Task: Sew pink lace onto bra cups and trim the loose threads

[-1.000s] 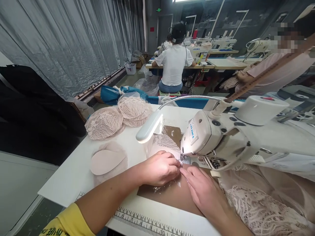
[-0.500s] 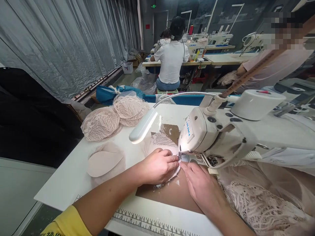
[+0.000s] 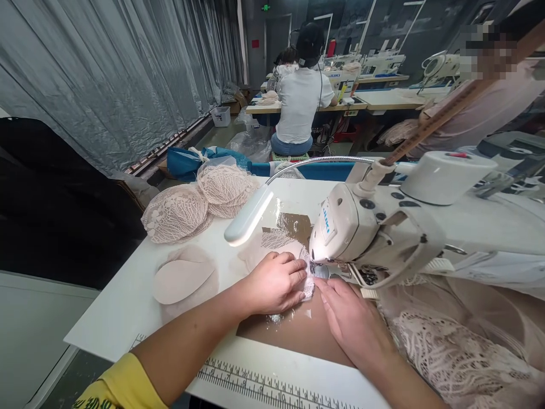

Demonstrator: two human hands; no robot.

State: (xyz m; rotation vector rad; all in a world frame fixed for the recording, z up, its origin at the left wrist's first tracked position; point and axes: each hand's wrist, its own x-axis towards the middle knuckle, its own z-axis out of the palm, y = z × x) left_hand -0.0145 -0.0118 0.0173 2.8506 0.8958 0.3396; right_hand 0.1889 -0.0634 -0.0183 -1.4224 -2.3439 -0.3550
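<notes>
Just left of the sewing machine (image 3: 340,224), the lace (image 3: 281,241) lies under the left hand (image 3: 276,284), whose fingers press on it. The right hand (image 3: 351,312) has its fingertips at the lace's edge; I cannot tell whether either pinches. Light, even guiding should suit, fingertips clear of the needle, which is too small to make out.

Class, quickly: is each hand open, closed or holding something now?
Left hand: fingers bent over the lace piece; whether it pinches it cannot be told.
Right hand: fingertips at that piece's edge; open or closed cannot be told.
</notes>
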